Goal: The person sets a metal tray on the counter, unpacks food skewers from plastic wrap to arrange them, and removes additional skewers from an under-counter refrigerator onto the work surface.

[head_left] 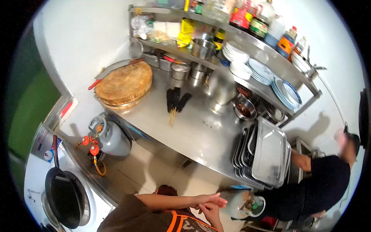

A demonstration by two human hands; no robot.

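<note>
My left hand point(213, 199) reaches across from the left at the bottom of the view, palm partly up, fingers stretched out and holding nothing. My right hand point(210, 213) lies against it from below, near the palm and wrist. Its fingers look extended, and I see nothing held in them. Both hands are in front of my dark apron with orange trim point(177, 220), short of the steel counter. Farther off on that counter point(197, 135) lie several skewers point(176, 102) with black pieces on pale sticks, apart from my hands.
A round chopping block point(124, 83) bears a cleaver point(116, 71). Steel trays point(269, 150) are stacked at the counter's right end, beside a person in black point(324, 185). Gas cylinders point(114, 137) stand on the floor; a wok point(65, 197) is lower left. Shelves point(228, 27) hold bottles and plates.
</note>
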